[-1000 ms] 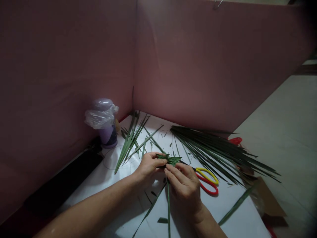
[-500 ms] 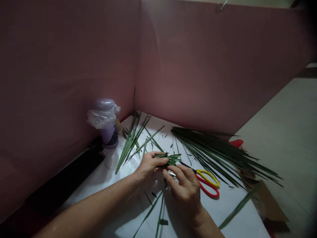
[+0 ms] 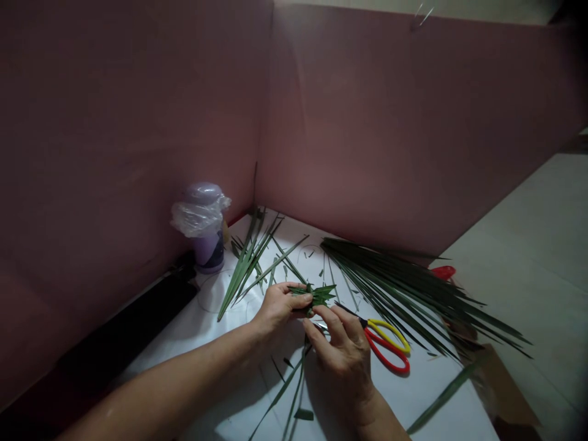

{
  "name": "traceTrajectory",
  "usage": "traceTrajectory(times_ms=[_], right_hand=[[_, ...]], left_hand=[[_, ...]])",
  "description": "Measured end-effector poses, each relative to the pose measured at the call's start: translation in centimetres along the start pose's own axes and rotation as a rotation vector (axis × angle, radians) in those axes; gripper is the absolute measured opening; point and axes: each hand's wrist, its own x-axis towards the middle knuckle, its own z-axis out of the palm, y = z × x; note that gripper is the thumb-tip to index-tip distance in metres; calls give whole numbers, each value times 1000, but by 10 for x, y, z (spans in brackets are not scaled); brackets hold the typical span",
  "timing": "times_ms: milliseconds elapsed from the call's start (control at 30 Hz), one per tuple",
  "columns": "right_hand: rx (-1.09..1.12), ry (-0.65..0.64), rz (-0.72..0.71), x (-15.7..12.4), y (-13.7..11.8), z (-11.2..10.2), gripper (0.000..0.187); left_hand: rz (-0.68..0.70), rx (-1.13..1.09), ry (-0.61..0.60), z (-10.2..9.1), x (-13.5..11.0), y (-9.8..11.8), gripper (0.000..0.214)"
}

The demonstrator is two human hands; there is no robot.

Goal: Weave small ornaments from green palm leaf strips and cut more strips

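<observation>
My left hand [image 3: 278,304] pinches a small folded bundle of green leaf strips [image 3: 318,295] just above the white table [image 3: 413,392]. My right hand [image 3: 342,349] is right below it, fingers curled and pinching at the bundle's lower edge where two long leaf strips [image 3: 294,383] trail down toward me. Both hands are closed on the leaf work. Scissors with one yellow and one red handle [image 3: 388,346] lie on the table just right of my right hand.
A large fan of long dark green leaves [image 3: 413,294] lies at the right, a smaller bunch of leaves [image 3: 250,260] at the back. A purple jar wrapped in plastic [image 3: 204,229] stands at the back left. Pink partition walls [image 3: 367,122] enclose the corner. A black object [image 3: 138,318] lies along the left edge.
The trailing strips have swung slightly left under my right hand, which moved a little lower and closer to the bundle. The camera shifted slightly, so everything sits a bit further right.
</observation>
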Motion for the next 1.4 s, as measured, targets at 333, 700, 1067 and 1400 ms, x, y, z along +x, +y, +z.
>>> traceTrajectory(times_ms=[333,700,1067,1400], right_hand=[[469,162,678,-3,11,-7,36],[635,-30,652,1,20,-6,12],[617,-61,694,1,20,-5,11],[459,-116,731,1,12,-4,10]], left_hand=[[-29,80,-132,2,1,-3,42],[21,208,-260,5,-6,-5,38],[55,263,-237,10,-8,-6,23],[120,424,-222,5,-4,-17,11]])
